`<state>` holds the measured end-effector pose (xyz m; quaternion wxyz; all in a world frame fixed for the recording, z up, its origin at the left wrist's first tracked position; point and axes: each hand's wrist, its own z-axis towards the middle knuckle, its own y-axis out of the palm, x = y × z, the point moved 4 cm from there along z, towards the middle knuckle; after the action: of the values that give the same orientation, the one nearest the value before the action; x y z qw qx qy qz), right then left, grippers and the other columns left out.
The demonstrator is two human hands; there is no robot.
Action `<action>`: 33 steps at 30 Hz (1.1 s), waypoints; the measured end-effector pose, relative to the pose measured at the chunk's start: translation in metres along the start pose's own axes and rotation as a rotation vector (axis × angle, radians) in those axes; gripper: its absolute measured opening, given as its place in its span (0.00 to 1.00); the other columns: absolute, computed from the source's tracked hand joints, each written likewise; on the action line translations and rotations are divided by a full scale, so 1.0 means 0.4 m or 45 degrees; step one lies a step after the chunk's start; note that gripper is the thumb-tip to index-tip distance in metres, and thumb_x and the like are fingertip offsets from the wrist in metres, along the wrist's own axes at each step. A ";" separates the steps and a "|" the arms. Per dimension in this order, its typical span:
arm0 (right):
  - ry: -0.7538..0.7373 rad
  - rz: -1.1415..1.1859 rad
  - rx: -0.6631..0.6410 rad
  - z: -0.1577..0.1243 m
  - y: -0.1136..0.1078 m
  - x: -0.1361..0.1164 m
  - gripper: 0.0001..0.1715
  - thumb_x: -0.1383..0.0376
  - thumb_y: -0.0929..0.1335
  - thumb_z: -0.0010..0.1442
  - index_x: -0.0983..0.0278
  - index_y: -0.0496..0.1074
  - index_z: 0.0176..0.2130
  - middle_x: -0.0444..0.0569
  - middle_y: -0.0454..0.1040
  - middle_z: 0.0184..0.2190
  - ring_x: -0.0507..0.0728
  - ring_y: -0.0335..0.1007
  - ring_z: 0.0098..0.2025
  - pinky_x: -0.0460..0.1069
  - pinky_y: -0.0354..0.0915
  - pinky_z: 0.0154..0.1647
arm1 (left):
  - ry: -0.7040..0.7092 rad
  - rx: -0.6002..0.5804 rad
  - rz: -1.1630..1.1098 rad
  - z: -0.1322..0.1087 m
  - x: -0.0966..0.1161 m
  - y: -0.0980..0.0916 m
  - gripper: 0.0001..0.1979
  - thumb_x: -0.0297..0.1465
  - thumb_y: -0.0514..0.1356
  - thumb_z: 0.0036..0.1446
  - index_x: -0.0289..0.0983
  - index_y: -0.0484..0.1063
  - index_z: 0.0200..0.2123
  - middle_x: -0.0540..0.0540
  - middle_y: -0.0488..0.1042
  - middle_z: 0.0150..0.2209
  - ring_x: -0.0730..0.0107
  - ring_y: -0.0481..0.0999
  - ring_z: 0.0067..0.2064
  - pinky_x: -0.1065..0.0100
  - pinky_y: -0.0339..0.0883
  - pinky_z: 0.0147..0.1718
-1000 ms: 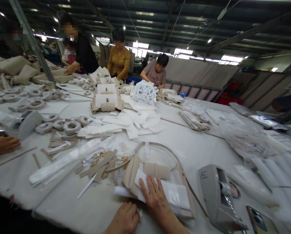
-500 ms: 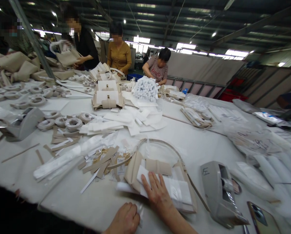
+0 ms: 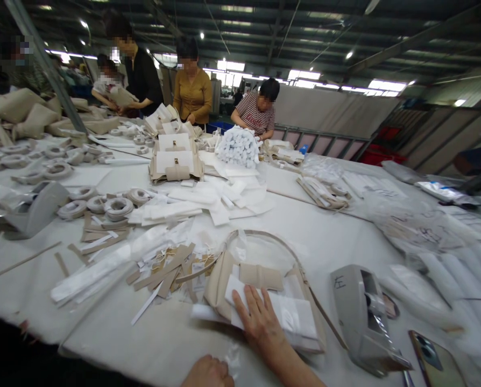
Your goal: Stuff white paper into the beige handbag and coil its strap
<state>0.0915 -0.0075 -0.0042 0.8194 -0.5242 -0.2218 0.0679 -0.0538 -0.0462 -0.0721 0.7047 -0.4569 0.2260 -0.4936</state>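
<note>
Here, the right hand (image 3: pixel 260 322) is lying open and flat, gripping nothing, on the white paper (image 3: pixel 295 318) over the beige bag (image 3: pixel 220 279) near the front of the desk (image 3: pixel 337 236); the left hand (image 3: pixel 208 374) (mostly cropped) is possibly pinching clear film (image 3: pixel 233 361), though I cannot tell.

Right hand (image 3: pixel 260 322) lies flat, palm down, fingers (image 3: pixel 252 302) spread forward, forearm angling in from lower right. Left hand (image 3: pixel 208 373) sits low, loosely curled, partly cut off.
</note>
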 end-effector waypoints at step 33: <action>0.072 0.989 -0.350 0.011 -0.049 0.057 0.42 0.57 0.68 0.54 0.72 0.56 0.62 0.63 0.62 0.60 0.63 0.51 0.65 0.59 0.46 0.67 | -0.008 -0.396 0.053 0.170 -0.185 -0.039 0.33 0.43 0.52 0.63 0.34 0.47 0.66 0.33 0.51 0.66 0.47 0.51 0.66 0.50 0.57 0.60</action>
<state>0.1078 -0.0047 0.0214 0.6609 -0.6753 0.0082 0.3273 -0.0393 0.0478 -0.0357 0.6363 -0.5571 0.3069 -0.4366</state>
